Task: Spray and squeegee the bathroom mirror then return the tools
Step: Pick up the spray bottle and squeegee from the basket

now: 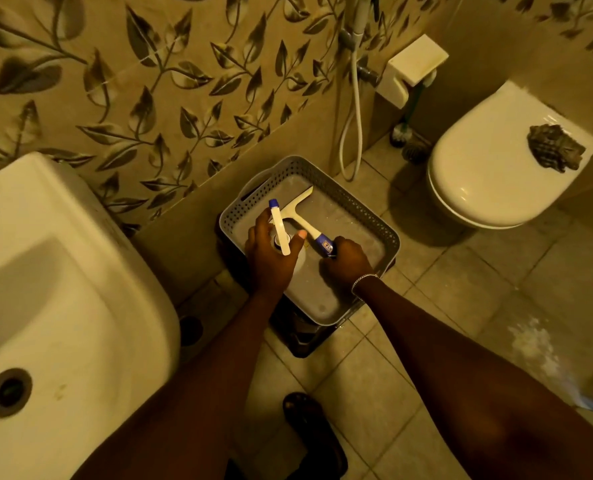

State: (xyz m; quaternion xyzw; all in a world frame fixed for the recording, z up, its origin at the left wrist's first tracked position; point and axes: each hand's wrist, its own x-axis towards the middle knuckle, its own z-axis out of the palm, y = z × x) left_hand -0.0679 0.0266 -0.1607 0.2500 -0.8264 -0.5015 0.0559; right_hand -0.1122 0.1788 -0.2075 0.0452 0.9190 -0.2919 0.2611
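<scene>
A grey perforated basket (364,211) stands on a dark stool on the tiled floor by the wall. Inside it, my left hand (271,256) is closed around a spray bottle (280,225) with a white trigger head and a blue nozzle tip. The bottle's body is hidden under the hand. My right hand (345,263) grips the blue end of the handle of a white squeegee (298,214). The squeegee's blade lies toward the basket's far wall. Both hands are over the basket's floor. No mirror is in view.
A white washbasin (63,289) fills the left side. A closed toilet (489,168) with a dark cloth on its tank stands at the right. A bidet hose (356,98) hangs on the leaf-patterned wall behind the basket. My sandalled foot (305,420) is on the floor below.
</scene>
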